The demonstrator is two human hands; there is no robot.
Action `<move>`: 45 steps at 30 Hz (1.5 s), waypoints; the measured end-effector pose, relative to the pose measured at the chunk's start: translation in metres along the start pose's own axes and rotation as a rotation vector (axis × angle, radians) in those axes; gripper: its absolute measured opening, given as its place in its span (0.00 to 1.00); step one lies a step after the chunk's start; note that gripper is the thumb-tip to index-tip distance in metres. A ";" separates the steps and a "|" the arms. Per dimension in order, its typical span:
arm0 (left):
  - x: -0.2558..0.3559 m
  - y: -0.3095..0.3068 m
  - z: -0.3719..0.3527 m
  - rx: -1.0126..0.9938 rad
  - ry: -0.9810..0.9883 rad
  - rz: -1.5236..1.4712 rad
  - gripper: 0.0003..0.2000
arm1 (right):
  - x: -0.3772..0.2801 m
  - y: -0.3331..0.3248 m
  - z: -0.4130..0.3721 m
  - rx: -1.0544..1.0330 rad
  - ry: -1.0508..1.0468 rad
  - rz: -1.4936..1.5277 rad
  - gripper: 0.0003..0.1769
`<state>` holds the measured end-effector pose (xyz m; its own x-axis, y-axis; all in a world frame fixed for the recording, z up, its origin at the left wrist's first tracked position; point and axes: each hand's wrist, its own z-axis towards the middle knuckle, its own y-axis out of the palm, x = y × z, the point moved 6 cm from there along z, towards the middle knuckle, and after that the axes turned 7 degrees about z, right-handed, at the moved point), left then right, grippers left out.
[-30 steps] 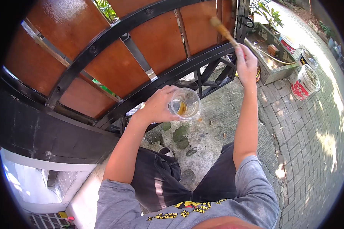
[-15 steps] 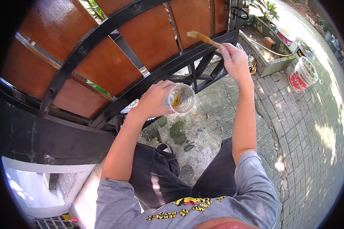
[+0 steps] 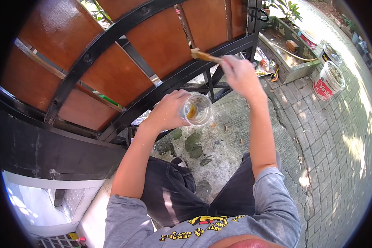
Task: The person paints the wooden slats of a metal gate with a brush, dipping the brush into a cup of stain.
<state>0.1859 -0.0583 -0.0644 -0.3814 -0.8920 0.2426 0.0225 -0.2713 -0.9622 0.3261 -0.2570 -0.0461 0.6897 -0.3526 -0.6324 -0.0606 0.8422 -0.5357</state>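
My left hand (image 3: 168, 110) is wrapped round a clear plastic cup (image 3: 199, 110) with a little amber liquid at its bottom. A paintbrush (image 3: 208, 56) is gripped by its handle in my right hand (image 3: 240, 74), bristles pointing left. The bristle tip is at the lower edge of the brown gate panels (image 3: 157, 39), by the black metal frame (image 3: 182, 65); whether it touches them is hard to tell. The cup is below the brush, in front of the frame.
Paint buckets (image 3: 329, 81) and a planter trough (image 3: 295, 71) stand on the paving at the right. Several small items lie beside the trough. A white wall structure (image 3: 76, 198) is at the lower left.
My right hand and the brush have moved left and down, bringing the bristles to the panels' lower edge. My left hand and the cup have hardly moved.
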 end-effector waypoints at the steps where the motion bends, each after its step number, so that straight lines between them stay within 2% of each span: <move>1: 0.000 0.002 -0.001 0.006 0.005 0.002 0.38 | 0.009 -0.008 0.001 0.030 0.074 -0.072 0.13; 2: -0.001 0.003 -0.002 0.012 0.010 0.003 0.38 | 0.020 -0.016 0.002 0.058 0.148 -0.144 0.14; 4: 0.001 0.003 -0.005 -0.004 0.014 0.002 0.39 | 0.046 -0.029 0.001 0.182 0.090 -0.243 0.14; 5: 0.003 0.003 -0.005 -0.012 0.020 0.000 0.39 | 0.062 -0.035 0.002 0.199 0.154 -0.269 0.14; 8: 0.002 0.001 -0.008 -0.044 -0.014 0.016 0.39 | 0.061 -0.047 -0.001 0.396 0.104 -0.277 0.14; 13: 0.005 -0.001 -0.011 -0.028 -0.016 0.012 0.38 | 0.027 -0.013 0.004 0.037 0.014 -0.064 0.13; 16: 0.015 -0.005 -0.010 -0.055 -0.021 -0.003 0.37 | -0.006 0.004 0.001 -0.044 -0.092 0.046 0.13; 20: 0.029 -0.017 -0.014 0.007 0.012 -0.015 0.32 | 0.006 -0.011 0.004 0.165 -0.016 -0.045 0.12; 22: 0.030 -0.017 -0.022 -0.016 -0.010 -0.006 0.32 | 0.028 -0.025 0.006 0.226 0.110 -0.102 0.11; 24: 0.027 -0.017 -0.030 -0.027 -0.012 -0.003 0.33 | 0.060 -0.030 0.007 0.357 0.028 -0.010 0.12; 27: 0.015 -0.014 -0.039 -0.017 -0.051 0.010 0.33 | 0.078 -0.029 0.009 0.425 0.006 0.367 0.13; 30: 0.008 -0.017 -0.039 -0.015 -0.093 0.040 0.35 | 0.080 -0.025 0.009 0.348 0.172 0.418 0.14; 33: -0.001 -0.015 -0.034 -0.104 -0.143 0.015 0.38 | 0.043 -0.021 0.009 0.331 0.161 0.354 0.13; 36: -0.017 -0.001 -0.032 -0.089 -0.097 0.069 0.38 | 0.030 -0.010 0.012 0.325 0.120 0.381 0.13; 40: -0.018 0.000 -0.028 -0.149 -0.143 0.035 0.40 | 0.036 0.019 0.016 0.370 0.149 0.762 0.11; 45: -0.020 0.000 -0.028 -0.149 -0.169 0.011 0.40 | 0.032 0.021 0.019 0.481 0.062 0.582 0.12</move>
<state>0.1680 -0.0304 -0.0726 -0.2217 -0.9458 0.2374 -0.1154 -0.2163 -0.9695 0.3605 -0.2427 -0.0672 0.5998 0.1933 -0.7765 -0.0715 0.9794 0.1887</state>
